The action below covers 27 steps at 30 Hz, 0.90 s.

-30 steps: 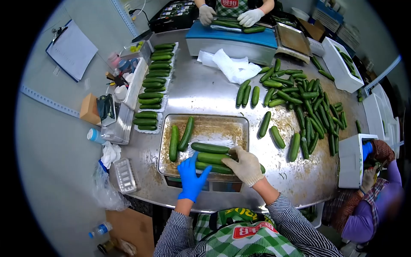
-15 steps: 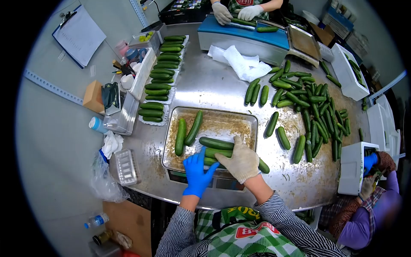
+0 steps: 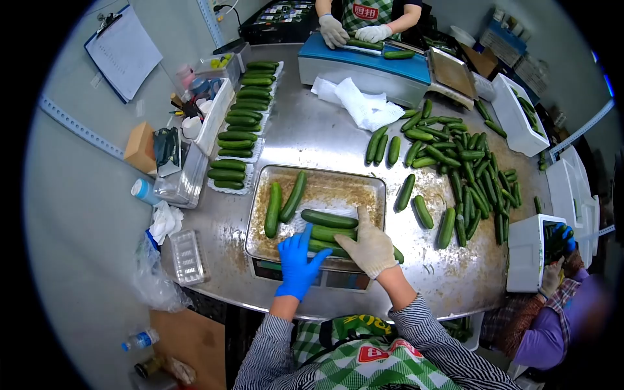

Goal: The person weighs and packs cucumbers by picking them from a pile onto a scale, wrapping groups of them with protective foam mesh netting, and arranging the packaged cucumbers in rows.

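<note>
A metal tray (image 3: 316, 170) rests on a scale near the table's front edge. Three cucumbers lie crosswise in it, the rearmost cucumber (image 3: 329, 218) on a white net pad (image 3: 333, 212). My left hand (image 3: 298, 263), in a blue glove, touches the left ends of the front ones with its fingers spread. In a cream knitted glove, my right hand (image 3: 370, 244) lies over their right part, fingers stretched out and thumb apart. Two more cucumbers (image 3: 273, 209) stand lengthwise at the tray's left side.
Packed rows of cucumbers (image 3: 240, 129) run along the left. A loose pile of cucumbers (image 3: 478, 169) covers the right. A co-worker's gloved hands (image 3: 354, 34) are at a blue-topped machine (image 3: 364, 62) behind; another person (image 3: 552, 312) works by a white foam box (image 3: 525, 253) at right.
The view has shifted a little. My right hand has slid left over the cucumbers, its fingers now straighter. The far co-worker's hands have moved along the wrapped cucumbers.
</note>
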{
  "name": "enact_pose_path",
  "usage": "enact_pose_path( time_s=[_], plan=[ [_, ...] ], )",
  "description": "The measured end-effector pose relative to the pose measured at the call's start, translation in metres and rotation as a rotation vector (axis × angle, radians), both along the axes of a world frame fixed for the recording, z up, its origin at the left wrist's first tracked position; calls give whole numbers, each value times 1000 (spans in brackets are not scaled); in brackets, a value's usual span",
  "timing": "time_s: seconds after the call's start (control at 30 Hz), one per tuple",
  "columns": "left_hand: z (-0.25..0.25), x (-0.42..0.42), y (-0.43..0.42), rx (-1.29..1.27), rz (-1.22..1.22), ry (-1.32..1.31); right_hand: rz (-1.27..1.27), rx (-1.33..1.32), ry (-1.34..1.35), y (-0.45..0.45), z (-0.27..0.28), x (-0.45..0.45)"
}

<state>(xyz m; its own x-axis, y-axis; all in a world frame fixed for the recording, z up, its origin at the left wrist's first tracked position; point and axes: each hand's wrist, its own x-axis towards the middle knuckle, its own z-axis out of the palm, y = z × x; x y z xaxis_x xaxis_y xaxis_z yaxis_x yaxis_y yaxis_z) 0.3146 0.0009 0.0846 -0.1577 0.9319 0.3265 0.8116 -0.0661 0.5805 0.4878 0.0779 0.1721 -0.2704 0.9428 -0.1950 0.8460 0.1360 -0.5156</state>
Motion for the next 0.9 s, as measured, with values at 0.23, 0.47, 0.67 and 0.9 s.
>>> enact_pose_path(
  time_s=[0.23,0.47,0.67,0.9],
  plan=[
    [-5,-21,-17,-44,-73,-264,2,127,393,-14,-22,27],
    [15,-17,-12,48,-26,-276,-69,-57,521,-3,4,32],
    [21,-27,34,-136,54,-70,63,6,183,24,-8,19],
    [25,-31,41,-110,-7,3,88,31,270,41,-4,18]
  ],
)
